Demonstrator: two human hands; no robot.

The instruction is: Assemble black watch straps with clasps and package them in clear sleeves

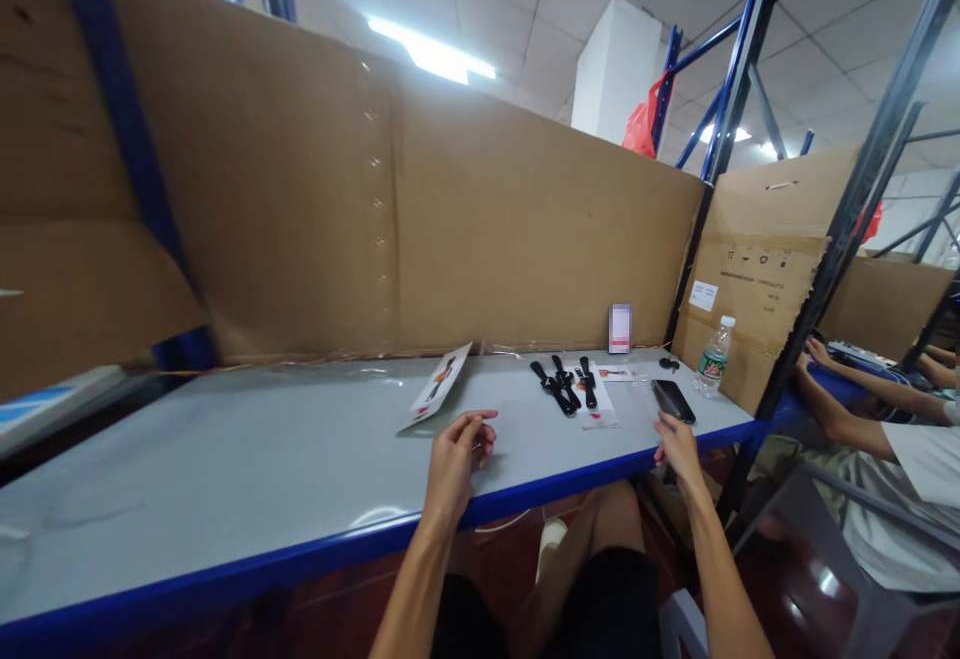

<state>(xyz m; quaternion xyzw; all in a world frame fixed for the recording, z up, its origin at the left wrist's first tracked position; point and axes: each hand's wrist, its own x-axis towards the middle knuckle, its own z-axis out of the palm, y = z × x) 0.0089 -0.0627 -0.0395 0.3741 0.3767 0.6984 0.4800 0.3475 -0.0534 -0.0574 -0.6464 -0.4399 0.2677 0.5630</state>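
Observation:
My left hand (456, 454) hovers over the front of the grey table, its fingers loosely bent and apart, with nothing visible in them. Just beyond it a printed card (437, 391) is tilted up from the tabletop, apart from the fingers. At the right, my right hand (679, 449) is closed at the table's front edge, below a black smartphone (673, 401); whatever its fingers may hold is too small to make out. Between the hands lie several black propeller-shaped pieces (555, 385), some over a second printed card (600, 411).
A lit phone (619, 329) leans upright against the cardboard wall (525, 219). A water bottle (715, 356) stands in the right corner near small black items (669, 365). Blue rack posts frame the table (225, 479). Another person's arm (840, 414) is farther right.

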